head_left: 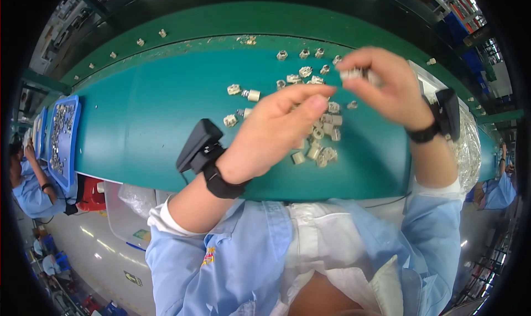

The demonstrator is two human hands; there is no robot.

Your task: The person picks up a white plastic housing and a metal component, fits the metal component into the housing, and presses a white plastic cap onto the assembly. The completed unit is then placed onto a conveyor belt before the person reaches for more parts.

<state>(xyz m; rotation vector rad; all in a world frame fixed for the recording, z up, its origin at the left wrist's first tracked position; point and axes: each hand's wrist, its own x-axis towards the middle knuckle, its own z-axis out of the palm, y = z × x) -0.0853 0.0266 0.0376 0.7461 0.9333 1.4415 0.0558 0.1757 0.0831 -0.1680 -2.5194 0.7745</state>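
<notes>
My right hand [383, 86] is raised over the far right part of the green work surface, its fingers closed around a small off-white plastic part [352, 74]. Motion blurs that part, so its exact kind is unclear. My left hand [276, 129] hovers over the middle, index finger and thumb stretched toward the right hand with a gap between them. Nothing shows in that gap; its other fingers are hidden. Below and beside the hands lies a loose pile of off-white plastic parts [325, 154]. Several small parts with dark metallic tops [304, 53] stand near the far edge.
Off-white cylindrical pieces [253, 96] lie left of my left hand. A blue tray [71, 144] of small parts stands at the surface's left end, near another person [38, 186]. Clear plastic wrap [468, 150] lies at the right. A green ledge [193, 25] runs along the back.
</notes>
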